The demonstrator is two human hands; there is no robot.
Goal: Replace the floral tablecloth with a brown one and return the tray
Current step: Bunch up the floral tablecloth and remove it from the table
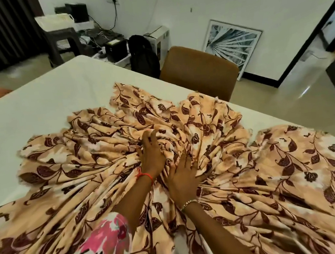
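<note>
— Head view: left hand (151, 156) farther out on the bunched floral tablecloth (292, 167), fingers spread, tips sunk in folds; hold unclear.
— Right hand (183, 180) just beside, nearer the body, fingers splayed flat, pressing. Far hem beyond both.

I see even, bright indoor light and soft shadows. Glare streaks the floor (303, 91). Edges bend; the floral tablecloth (283, 176) blurs at the lower corners.

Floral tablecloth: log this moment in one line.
floral tablecloth: bunched on table | left hand: fingers spread on folds | right hand: pressing folds
</note>
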